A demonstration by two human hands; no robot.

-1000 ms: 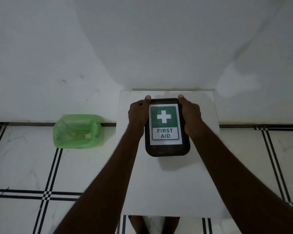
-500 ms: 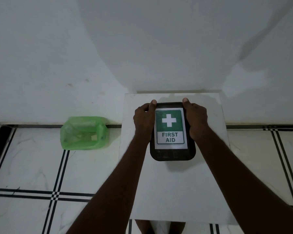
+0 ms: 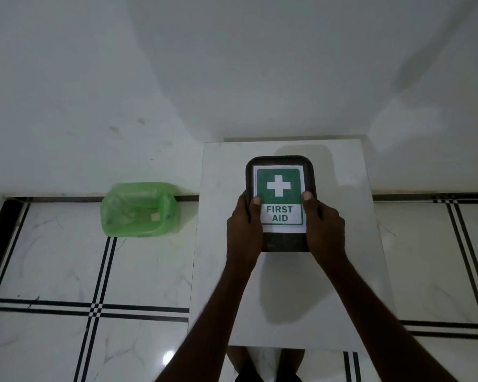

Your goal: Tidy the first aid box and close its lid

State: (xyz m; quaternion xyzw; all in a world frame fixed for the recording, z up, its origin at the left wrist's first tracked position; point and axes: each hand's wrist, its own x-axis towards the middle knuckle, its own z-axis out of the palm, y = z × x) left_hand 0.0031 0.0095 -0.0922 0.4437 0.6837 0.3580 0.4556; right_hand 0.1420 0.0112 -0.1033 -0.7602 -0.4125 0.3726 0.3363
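Note:
A dark first aid box with a green and white "FIRST AID" label on its lid lies on a small white table. The lid is down, so the contents are hidden. My left hand grips the box's left side near its front, thumb resting on the label. On the right side my right hand holds it the same way, thumb on the lid.
A bin lined with a green plastic bag stands on the tiled floor left of the table, against the white wall. The table's far edge meets the wall. My feet show under the near edge.
Both hands have slid from the box's far corners back along its sides to the near half. The view has shifted slightly.

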